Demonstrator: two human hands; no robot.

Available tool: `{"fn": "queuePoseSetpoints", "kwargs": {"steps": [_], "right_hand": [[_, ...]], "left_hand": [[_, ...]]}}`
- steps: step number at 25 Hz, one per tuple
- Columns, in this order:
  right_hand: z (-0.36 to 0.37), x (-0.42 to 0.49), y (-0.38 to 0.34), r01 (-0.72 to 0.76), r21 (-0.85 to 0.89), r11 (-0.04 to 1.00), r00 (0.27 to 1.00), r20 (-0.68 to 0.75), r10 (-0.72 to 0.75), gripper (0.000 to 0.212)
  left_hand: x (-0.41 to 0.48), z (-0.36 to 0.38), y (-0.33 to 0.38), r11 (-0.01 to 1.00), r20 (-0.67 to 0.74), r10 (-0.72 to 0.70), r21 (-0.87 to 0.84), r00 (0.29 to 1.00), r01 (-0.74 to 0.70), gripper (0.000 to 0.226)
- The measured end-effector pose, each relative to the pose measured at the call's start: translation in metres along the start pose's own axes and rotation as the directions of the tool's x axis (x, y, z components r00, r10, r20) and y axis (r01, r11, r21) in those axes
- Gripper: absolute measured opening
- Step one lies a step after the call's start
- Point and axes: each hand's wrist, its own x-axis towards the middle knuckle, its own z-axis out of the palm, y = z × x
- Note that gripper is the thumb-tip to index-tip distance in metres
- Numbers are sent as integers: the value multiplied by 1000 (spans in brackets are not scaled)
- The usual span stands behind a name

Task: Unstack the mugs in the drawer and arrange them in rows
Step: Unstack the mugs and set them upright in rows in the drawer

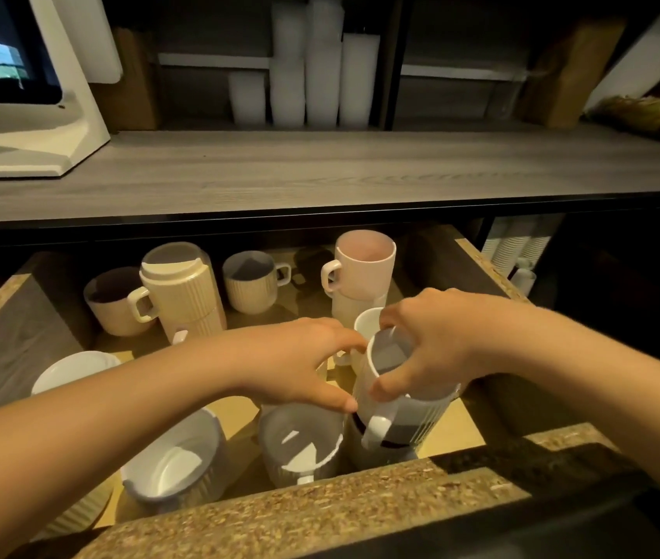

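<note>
Stretching across the upper half is a grey wood-grain counter [320, 171]. Under it the drawer [279, 514] is standing pulled out, its chipboard front edge nearest the camera. Both forearms are reaching in over that edge.

The right hand [429, 340] is gripping the top mug [425, 417], a white ribbed one, by its rim. Its thumb is curling down the near side and its fingers are hooking over the far side. That mug is resting in, or hanging just above, a lower mug [362, 453] at the drawer's front right, handle facing the camera; which of the two cannot be told.

The left hand [292, 361] is arching in from the left, thumb tip touching the top mug's side and curved fingertips lying at its rim. Whether it is really holding on cannot be told.

At the back left a cream stack [183, 292] of two ribbed mugs is standing upright, and at the back right a pink stack [364, 264] of two is doing likewise. A wide mug [175, 457] is sitting at the front left. A grey mug [300, 441] is standing between it and the held pair, just beside the lower mug. A single cream mug [253, 284] is standing between the two back stacks.
</note>
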Motion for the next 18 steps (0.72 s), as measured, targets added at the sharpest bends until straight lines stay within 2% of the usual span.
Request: {"fn": "queuePoseSetpoints", "kwargs": {"steps": [3, 7, 13, 16, 18], "right_hand": [[-13, -7, 19, 16, 74, 997, 1000, 2, -16, 83], [-16, -11, 43, 8, -35, 999, 1000, -13, -8, 83], [-3, -11, 69, -50, -85, 995, 989, 138, 62, 89], [2, -10, 76, -28, -112, 993, 981, 189, 49, 85], [4, -10, 78, -11, -120, 993, 977, 210, 36, 81]], "left_hand": [[6, -2, 5, 1000, -3, -6, 0, 1000, 6, 68], [22, 3, 14, 999, 49, -22, 30, 999, 21, 75], [45, 23, 25, 997, 178, -7, 81, 984, -8, 79], [49, 32, 26, 982, 126, 15, 186, 992, -39, 76], [50, 33, 25, 980, 100, 29, 194, 995, -48, 75]]}}
